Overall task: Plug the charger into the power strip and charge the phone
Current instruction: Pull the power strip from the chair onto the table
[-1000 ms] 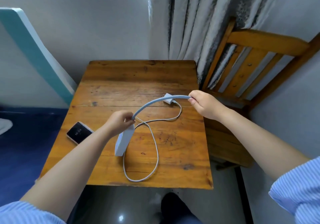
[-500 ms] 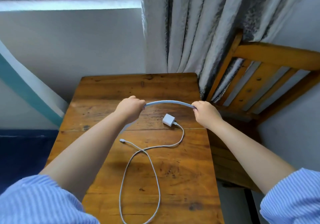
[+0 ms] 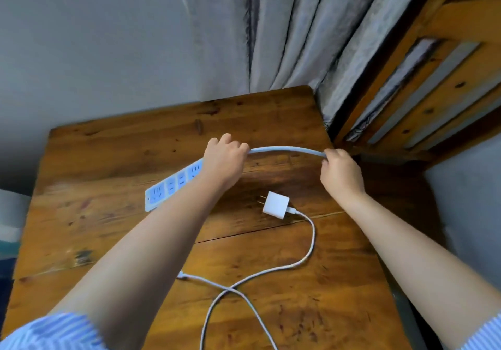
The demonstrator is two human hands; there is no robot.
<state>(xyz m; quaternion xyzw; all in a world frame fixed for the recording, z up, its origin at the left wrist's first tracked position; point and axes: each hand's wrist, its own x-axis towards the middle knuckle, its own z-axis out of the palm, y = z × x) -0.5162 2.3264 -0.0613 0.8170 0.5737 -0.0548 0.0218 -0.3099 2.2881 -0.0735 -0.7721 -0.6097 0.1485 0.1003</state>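
Observation:
A white power strip (image 3: 173, 184) lies flat on the wooden table (image 3: 271, 116), sockets up, partly hidden under my left forearm. My left hand (image 3: 223, 160) grips its end where the thick grey cord (image 3: 287, 149) leaves it. My right hand (image 3: 340, 172) is closed on that cord further right, near the table's edge. Between my arms the white charger (image 3: 275, 204) rests on the table with its prongs pointing left, apart from the strip. Its thin white cable (image 3: 306, 257) loops toward me, with the free plug end (image 3: 182, 276) beside my left forearm. The phone is out of view.
A grey curtain (image 3: 284, 32) hangs behind the table's far right corner. A wooden slatted chair (image 3: 433, 86) stands against the table's right side. A grey wall (image 3: 95, 38) runs behind the table.
The power strip, held upright near the table's front a second ago, now lies flat further back. My left hand moved away with it. The view tilted and the phone left the frame.

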